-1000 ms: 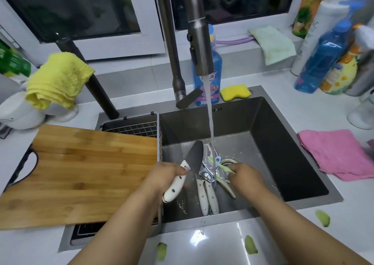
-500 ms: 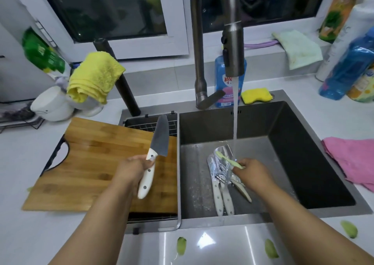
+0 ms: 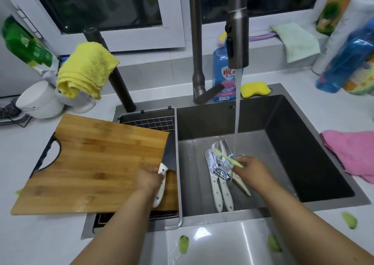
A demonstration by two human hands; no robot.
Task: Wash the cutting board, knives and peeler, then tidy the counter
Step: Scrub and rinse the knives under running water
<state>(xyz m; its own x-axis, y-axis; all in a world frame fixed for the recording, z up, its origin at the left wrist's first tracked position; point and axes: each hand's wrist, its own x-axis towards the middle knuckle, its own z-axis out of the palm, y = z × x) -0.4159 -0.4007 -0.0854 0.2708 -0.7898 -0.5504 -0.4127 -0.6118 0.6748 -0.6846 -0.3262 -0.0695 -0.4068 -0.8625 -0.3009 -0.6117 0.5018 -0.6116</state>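
Knife (image 3: 166, 169) handle sits wrapped in the curled fingers of our left hand (image 3: 148, 178), its dark blade lying along the right edge of the cutting board (image 3: 97, 163). Our right hand (image 3: 251, 168) pinches a green brush (image 3: 227, 157) over the knives (image 3: 219, 175) in the sink (image 3: 303, 159), beside the running water (image 3: 237, 110).

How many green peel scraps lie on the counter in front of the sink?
3: one left of the glare, one beside the right forearm, one further right. The arms may hide more.
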